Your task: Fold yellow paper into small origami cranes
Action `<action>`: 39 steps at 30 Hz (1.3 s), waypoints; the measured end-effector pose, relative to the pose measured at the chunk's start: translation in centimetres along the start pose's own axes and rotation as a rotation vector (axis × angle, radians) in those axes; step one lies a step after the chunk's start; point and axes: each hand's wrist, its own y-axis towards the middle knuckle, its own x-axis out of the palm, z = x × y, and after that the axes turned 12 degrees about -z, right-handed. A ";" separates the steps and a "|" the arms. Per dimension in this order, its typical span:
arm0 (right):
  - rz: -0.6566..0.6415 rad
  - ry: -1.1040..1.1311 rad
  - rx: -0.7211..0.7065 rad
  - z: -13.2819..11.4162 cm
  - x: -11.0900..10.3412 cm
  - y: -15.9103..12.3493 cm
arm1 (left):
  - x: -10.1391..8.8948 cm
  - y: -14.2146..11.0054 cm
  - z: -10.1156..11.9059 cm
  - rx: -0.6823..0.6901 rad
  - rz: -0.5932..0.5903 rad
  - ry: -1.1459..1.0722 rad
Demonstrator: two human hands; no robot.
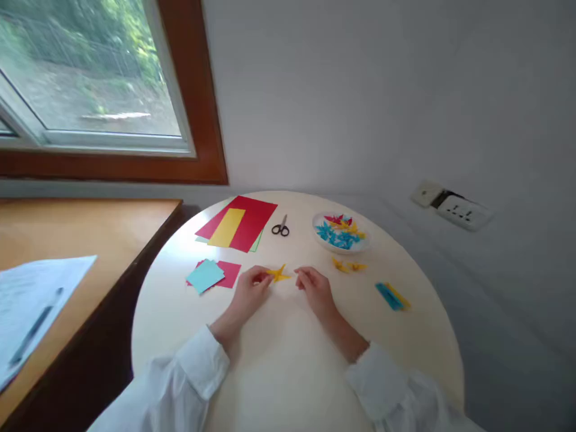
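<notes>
My left hand (249,291) pinches one end of a yellow folded paper crane (279,274) between thumb and fingers, just above the table. The crane's thin points stick out up and to the right. Just right of it, my right hand (316,290) has its fingers curled and drawn together. A narrow gap seems to separate those fingertips from the crane, and nothing shows in them. Two more yellow paper cranes (341,265) lie beyond my right hand. Behind them, a clear round dish (342,249) holds several blue, yellow and red cranes (343,239).
Small scissors (281,227) with black handles lie past my hands. Red sheets (255,219) with a yellow strip (227,227) are at the back left. Light-blue squares (206,276) overlap pink ones (229,273). Blue and yellow folded strips (389,296) lie right. A wooden desk (112,225) adjoins.
</notes>
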 end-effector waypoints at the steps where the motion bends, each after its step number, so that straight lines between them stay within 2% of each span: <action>1: 0.001 0.004 -0.003 -0.1 0.0 0.0 | -0.1 0.1 0.3 0.004 0.005 -0.002; 10: -0.001 0.073 0.014 -0.5 0.0 -0.1 | -1.0 2.4 2.9 0.011 0.052 -0.183; 16: 0.046 0.187 0.028 -1.6 -0.3 1.1 | -1.4 3.9 7.0 0.066 0.000 -0.264; 19: 0.057 0.257 -0.010 -4.1 -0.5 2.5 | -1.5 4.2 9.5 0.135 -0.023 -0.270; 22: 0.028 0.304 -0.075 -8.0 -0.1 3.7 | -1.6 4.1 11.7 0.217 -0.030 -0.262; 24: 0.011 0.358 -0.168 -10.9 0.4 4.1 | -1.6 3.8 13.0 0.306 -0.020 -0.218; 27: -0.045 0.367 -0.273 -14.3 1.3 3.9 | -1.6 3.1 14.5 0.355 0.023 -0.173; 30: -0.081 0.319 -0.333 -16.2 2.1 3.3 | -1.5 2.2 15.7 0.396 0.043 -0.114; 33: -0.105 0.180 -0.438 -16.8 2.7 2.8 | -1.4 1.5 16.7 0.401 0.038 -0.066; 35: -0.063 0.056 -0.538 -16.9 2.9 2.7 | -1.4 1.2 17.1 0.443 0.067 -0.009; 39: -0.009 -0.158 -0.616 -16.7 2.9 2.9 | -1.4 1.1 17.3 0.516 0.084 0.078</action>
